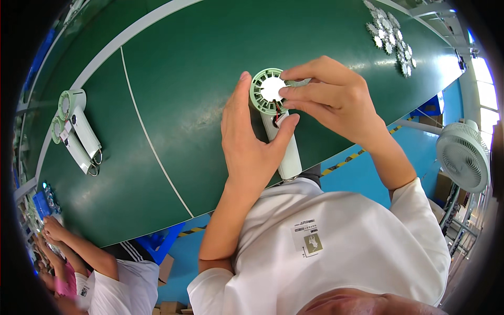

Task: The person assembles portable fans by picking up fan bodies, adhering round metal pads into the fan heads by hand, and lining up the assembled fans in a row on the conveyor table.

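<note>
The handheld fan is at the near edge of the table, my left hand clamped around it. My right hand obscures the head's right rim; its grip cannot be determined. Left: two similar fans. Far right: white toothed wheels.

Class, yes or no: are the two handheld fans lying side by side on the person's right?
No, the two handheld fans lie on the green table at the person's left.
</note>
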`<state>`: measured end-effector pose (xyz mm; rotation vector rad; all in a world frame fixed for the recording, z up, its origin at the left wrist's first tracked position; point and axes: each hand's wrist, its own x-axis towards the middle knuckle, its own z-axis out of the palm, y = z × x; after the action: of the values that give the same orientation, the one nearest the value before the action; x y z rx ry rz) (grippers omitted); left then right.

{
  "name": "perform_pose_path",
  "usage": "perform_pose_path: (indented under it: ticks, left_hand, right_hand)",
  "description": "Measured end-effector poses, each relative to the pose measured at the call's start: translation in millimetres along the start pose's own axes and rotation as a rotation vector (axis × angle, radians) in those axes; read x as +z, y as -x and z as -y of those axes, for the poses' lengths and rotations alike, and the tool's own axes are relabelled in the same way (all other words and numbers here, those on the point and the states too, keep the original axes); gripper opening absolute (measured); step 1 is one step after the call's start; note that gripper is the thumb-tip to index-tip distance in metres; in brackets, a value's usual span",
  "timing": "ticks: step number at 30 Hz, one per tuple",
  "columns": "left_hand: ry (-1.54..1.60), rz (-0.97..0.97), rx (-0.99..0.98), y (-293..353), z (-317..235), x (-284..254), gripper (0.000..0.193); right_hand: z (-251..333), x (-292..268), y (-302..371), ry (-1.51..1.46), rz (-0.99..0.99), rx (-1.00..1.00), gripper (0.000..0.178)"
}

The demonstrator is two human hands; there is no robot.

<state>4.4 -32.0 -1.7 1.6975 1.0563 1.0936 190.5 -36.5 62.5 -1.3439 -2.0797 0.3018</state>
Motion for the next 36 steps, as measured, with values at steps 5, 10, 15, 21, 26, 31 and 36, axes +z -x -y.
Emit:
perform_pose_path:
  ticks: [5,10,15,21,26,31,36]
  left_hand:
    - [-0.068,-0.027,0.08,-1.1,3.1,0.9,0.088]
    - [-0.124,-0.042,0.103,-0.3,4.5,5.4,0.088]
    - [-0.14,-0.098,0.115,-0.2,2.9,5.2,0.083]
    - [-0.128,-0.061,0.116,0.9,4.2,4.6,0.086]
    - [-0.101,-0.031,0.111,1.9,6.2,2.9,0.088]
    - [-0.098,0.017,0.112,8.4,4.6,-0.4,0.1]
    - [-0.087,0.012,0.077,20.3,-3.1,0.1,0.108]
  right_hand:
    - [10.0,-4.2,-4.3,0.113,0.059,-0.017,0.023]
    - [16.2,-10.3,-15.6,0.163,0.187,0.035,0.021]
    - [19.3,-15.5,-24.8,0.19,0.267,0.021,0.022]
    - [26.5,-13.1,-21.2,0.289,0.301,0.042,0.02]
    - [30.6,-11.4,-19.4,0.321,0.296,0.008,0.02]
    - [24.0,-7.7,-11.1,0.23,0.2,0.039,0.025]
    - [22.5,-8.7,-10.5,0.11,0.157,0.104,0.024]
